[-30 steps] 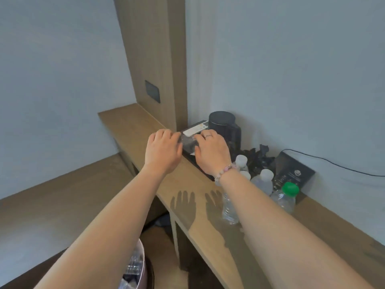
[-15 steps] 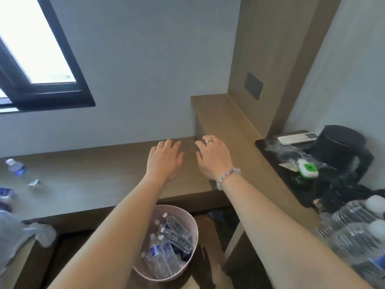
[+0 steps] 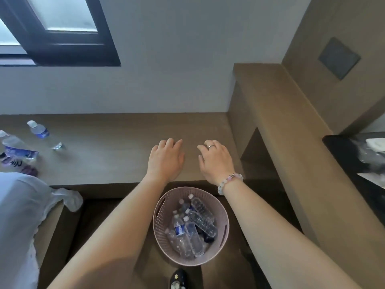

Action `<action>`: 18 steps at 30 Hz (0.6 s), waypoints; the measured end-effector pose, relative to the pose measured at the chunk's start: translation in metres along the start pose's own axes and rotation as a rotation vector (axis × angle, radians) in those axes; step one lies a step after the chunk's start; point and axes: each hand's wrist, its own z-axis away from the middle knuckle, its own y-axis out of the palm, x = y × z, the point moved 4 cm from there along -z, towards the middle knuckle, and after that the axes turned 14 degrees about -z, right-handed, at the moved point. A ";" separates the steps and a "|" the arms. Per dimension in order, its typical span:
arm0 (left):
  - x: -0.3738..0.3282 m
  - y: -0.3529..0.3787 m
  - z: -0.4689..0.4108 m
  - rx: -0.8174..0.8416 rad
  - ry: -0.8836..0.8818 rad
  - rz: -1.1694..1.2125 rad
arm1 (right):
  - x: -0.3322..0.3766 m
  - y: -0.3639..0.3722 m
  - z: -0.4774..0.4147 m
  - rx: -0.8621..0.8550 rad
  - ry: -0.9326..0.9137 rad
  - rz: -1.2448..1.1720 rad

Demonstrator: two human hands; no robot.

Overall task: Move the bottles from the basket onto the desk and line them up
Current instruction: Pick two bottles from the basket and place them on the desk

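Head view: both hands, left hand (image 3: 165, 161) and right hand (image 3: 216, 161), hover empty with loosely spread fingers over the table's (image 3: 116, 147) near edge; overlapping bottles (image 3: 190, 224) fill the basket (image 3: 160, 232) below, count unclear.

Bottle (image 3: 14, 146) cut by left edge; lower bottles in basket (image 3: 160, 230) buried, count unclear.

One basket (image 3: 223, 207) is holding about seven bottles (image 3: 188, 230); two bottles are lying on the desk (image 3: 116, 142).
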 end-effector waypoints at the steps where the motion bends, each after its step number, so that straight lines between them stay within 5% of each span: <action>1: 0.004 0.010 -0.002 0.015 -0.002 0.008 | -0.001 0.011 -0.003 0.016 0.007 -0.006; 18: 0.010 0.279 0.028 0.406 -0.259 0.196 | -0.143 0.244 0.032 0.452 0.294 -0.113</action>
